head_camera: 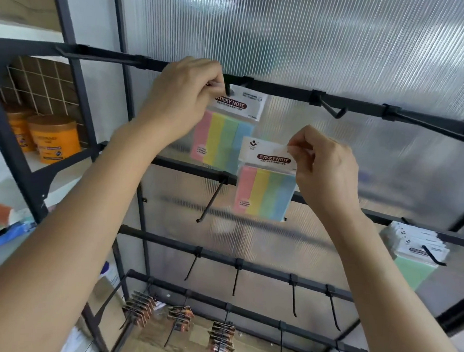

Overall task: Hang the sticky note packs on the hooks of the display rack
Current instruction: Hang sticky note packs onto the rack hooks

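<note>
Two sticky note packs with pink, yellow, green and blue strips and white header cards are in my hands. My left hand [184, 94] pinches the header of the upper sticky note pack [222, 138] against a black hook [227, 89] on the top bar of the display rack [287, 91]. Lower and to the right, my right hand [324, 166] holds the second sticky note pack [264, 193] by the right corner of its header, in the air in front of the rack's second bar. An empty hook [334, 111] juts from the top bar above it.
Several packs hang on a hook at the right [419, 248]. Empty hooks [211, 201] line the second and third bars. Small carded packs [177, 317] hang on the bottom row. Orange tubs [54, 138] stand on a shelf at the left. Ribbed translucent panel behind.
</note>
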`<action>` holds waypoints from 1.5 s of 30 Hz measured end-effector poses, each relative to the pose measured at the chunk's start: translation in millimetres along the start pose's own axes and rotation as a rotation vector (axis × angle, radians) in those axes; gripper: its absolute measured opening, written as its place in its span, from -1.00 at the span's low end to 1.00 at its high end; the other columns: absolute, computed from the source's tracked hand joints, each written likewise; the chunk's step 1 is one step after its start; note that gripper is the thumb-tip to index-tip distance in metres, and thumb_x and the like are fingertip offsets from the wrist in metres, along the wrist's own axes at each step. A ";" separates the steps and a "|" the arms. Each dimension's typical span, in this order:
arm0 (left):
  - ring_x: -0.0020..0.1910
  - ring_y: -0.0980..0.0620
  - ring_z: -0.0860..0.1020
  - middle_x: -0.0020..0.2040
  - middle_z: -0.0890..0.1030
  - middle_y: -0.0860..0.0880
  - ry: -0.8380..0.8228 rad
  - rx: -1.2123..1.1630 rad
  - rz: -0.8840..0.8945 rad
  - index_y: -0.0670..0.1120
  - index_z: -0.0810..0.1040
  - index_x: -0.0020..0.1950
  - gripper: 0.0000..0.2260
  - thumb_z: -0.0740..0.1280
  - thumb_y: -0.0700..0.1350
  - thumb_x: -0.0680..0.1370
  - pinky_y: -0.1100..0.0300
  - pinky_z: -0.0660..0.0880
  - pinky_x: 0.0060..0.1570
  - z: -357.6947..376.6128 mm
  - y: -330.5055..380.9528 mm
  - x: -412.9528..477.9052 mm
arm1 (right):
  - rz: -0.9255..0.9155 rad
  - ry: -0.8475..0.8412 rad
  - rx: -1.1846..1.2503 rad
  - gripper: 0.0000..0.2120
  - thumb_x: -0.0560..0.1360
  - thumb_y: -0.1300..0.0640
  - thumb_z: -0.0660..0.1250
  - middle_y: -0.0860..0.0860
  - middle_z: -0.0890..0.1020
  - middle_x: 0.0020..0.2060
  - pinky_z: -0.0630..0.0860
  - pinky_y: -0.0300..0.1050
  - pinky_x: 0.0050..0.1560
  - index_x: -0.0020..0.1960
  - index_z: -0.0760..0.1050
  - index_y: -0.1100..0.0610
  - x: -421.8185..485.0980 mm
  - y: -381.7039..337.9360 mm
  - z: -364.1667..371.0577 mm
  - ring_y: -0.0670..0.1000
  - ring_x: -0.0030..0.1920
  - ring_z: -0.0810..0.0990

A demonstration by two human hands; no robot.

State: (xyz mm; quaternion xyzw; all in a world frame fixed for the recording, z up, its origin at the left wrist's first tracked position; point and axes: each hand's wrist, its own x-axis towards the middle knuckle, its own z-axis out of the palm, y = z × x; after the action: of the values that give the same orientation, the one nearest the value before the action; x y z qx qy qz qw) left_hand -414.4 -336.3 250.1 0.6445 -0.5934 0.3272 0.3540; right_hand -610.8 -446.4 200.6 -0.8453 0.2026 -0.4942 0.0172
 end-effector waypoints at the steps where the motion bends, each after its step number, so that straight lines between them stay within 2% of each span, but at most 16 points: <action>1: -0.13 0.04 0.40 -0.18 0.50 -0.04 0.008 -0.005 0.006 -0.21 0.51 -0.10 -0.89 0.23 -0.21 0.55 0.26 0.20 -0.12 -4.6 3.4 -2.3 | -0.002 0.001 0.011 -0.91 0.45 0.27 0.22 0.02 0.61 -0.30 0.28 -0.20 -0.41 -0.17 0.50 0.17 -2.7 -0.1 -3.9 0.05 -0.32 0.49; 5: -0.12 0.12 0.38 -0.15 0.49 -0.05 0.069 -0.037 -0.019 -0.23 0.51 -0.06 -0.87 0.22 -0.18 0.57 0.34 0.21 -0.22 -23.1 21.5 -6.5 | 0.023 -0.014 0.029 -0.90 0.45 0.30 0.23 0.00 0.59 -0.30 0.24 -0.18 -0.39 -0.17 0.49 0.16 -13.0 -1.8 -21.3 0.03 -0.31 0.46; 8: -0.15 0.03 0.41 -0.13 0.52 -0.16 0.113 -0.048 -0.031 -0.26 0.50 -0.05 -0.85 0.22 -0.18 0.56 0.36 0.25 -0.26 -33.9 36.4 -6.9 | 0.033 -0.021 0.041 -0.90 0.44 0.29 0.22 -0.06 0.52 -0.33 0.25 -0.17 -0.38 -0.18 0.48 0.15 -20.4 -2.0 -32.9 0.02 -0.32 0.44; 12: -0.14 0.07 0.37 -0.16 0.45 -0.03 0.036 -0.040 -0.056 -0.24 0.50 -0.06 -0.87 0.23 -0.18 0.56 0.25 0.16 -0.25 -30.2 51.9 -25.7 | 0.067 -0.040 0.032 -0.91 0.45 0.27 0.22 -0.07 0.49 -0.33 0.22 -0.19 -0.41 -0.16 0.49 0.16 -36.6 0.6 -47.6 0.01 -0.30 0.40; 15: -0.18 0.05 0.38 -0.20 0.45 0.00 -0.036 -0.052 -0.075 -0.22 0.49 -0.11 -0.89 0.24 -0.19 0.55 0.20 0.19 -0.22 -16.9 58.3 -55.5 | 0.076 -0.035 0.009 -0.89 0.43 0.23 0.19 -0.05 0.47 -0.35 0.20 -0.14 -0.37 -0.16 0.49 0.17 -53.7 8.2 -53.7 0.02 -0.32 0.38; 18: -0.22 0.12 0.34 -0.24 0.44 0.02 -0.113 -0.110 -0.045 -0.22 0.48 -0.17 -0.89 0.24 -0.22 0.53 0.19 0.23 -0.23 -2.0 63.5 -84.4 | 0.035 -0.007 -0.030 -0.92 0.42 0.27 0.21 -0.09 0.44 -0.35 0.15 -0.18 -0.45 -0.20 0.48 0.18 -72.7 16.7 -56.7 -0.04 -0.32 0.32; 20: -0.23 0.14 0.31 -0.25 0.44 0.02 -0.150 -0.160 -0.036 -0.22 0.46 -0.20 -0.87 0.23 -0.20 0.52 0.17 0.23 -0.24 10.8 68.3 -100.7 | -0.001 -0.008 -0.051 -0.92 0.41 0.31 0.22 -0.07 0.47 -0.35 0.19 -0.21 -0.47 -0.22 0.46 0.19 -87.0 24.1 -57.7 -0.07 -0.31 0.33; 23: -0.23 0.03 0.37 -0.25 0.44 0.03 -0.180 -0.189 -0.052 -0.19 0.45 -0.20 -0.86 0.20 -0.17 0.52 0.12 0.29 -0.21 25.3 72.6 -121.3 | -0.024 -0.003 -0.067 -0.90 0.43 0.34 0.24 -0.05 0.52 -0.33 0.34 -0.13 -0.47 -0.23 0.45 0.20 -106.7 34.4 -55.9 0.01 -0.30 0.42; 28: -0.25 0.10 0.33 -0.26 0.43 0.04 -0.269 -0.295 -0.031 -0.22 0.47 -0.19 -0.91 0.25 -0.26 0.51 0.14 0.29 -0.27 54.8 89.1 -134.8 | 0.071 0.015 -0.143 -0.89 0.44 0.38 0.25 -0.13 0.41 -0.31 0.28 -0.18 -0.44 -0.22 0.45 0.22 -142.3 48.7 -62.4 -0.12 -0.28 0.31; 33: -0.23 0.10 0.32 -0.25 0.41 0.05 -0.319 -0.379 0.036 -0.21 0.47 -0.18 -0.86 0.20 -0.18 0.52 0.14 0.29 -0.27 85.7 116.5 -141.9 | 0.185 0.021 -0.222 -0.88 0.45 0.38 0.26 -0.01 0.54 -0.31 0.40 -0.10 -0.44 -0.22 0.45 0.21 -181.1 62.7 -83.2 0.01 -0.29 0.43; 37: -0.21 0.10 0.36 -0.24 0.47 0.01 -0.336 -0.433 0.086 -0.21 0.49 -0.17 -0.78 0.14 -0.10 0.52 0.20 0.27 -0.26 114.2 148.9 -153.5 | 0.249 0.005 -0.266 -0.88 0.46 0.37 0.24 0.00 0.54 -0.32 0.39 -0.05 -0.38 -0.22 0.46 0.23 -210.1 82.2 -107.1 0.03 -0.28 0.44; 42: -0.22 0.14 0.30 -0.25 0.43 0.04 -0.393 -0.479 0.119 -0.19 0.46 -0.19 -0.82 0.16 -0.13 0.53 0.21 0.21 -0.22 143.5 198.9 -157.4 | 0.329 0.019 -0.316 -0.88 0.47 0.36 0.23 0.03 0.53 -0.32 0.32 -0.06 -0.35 -0.22 0.46 0.24 -241.4 112.2 -144.7 0.06 -0.26 0.44; 45: -0.23 0.09 0.32 -0.26 0.46 -0.01 -0.411 -0.489 0.140 -0.20 0.46 -0.20 -0.83 0.16 -0.16 0.52 0.17 0.25 -0.24 157.9 234.8 -157.4 | 0.333 0.029 -0.317 -0.87 0.47 0.36 0.20 0.03 0.53 -0.31 0.35 -0.05 -0.34 -0.22 0.45 0.24 -260.9 134.1 -169.3 0.07 -0.27 0.45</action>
State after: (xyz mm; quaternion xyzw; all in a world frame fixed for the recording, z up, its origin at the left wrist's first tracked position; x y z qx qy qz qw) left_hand -661.1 -396.3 49.0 0.5507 -0.7562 0.0617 0.3479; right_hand -909.2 -446.7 40.2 -0.7852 0.4147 -0.4584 -0.0372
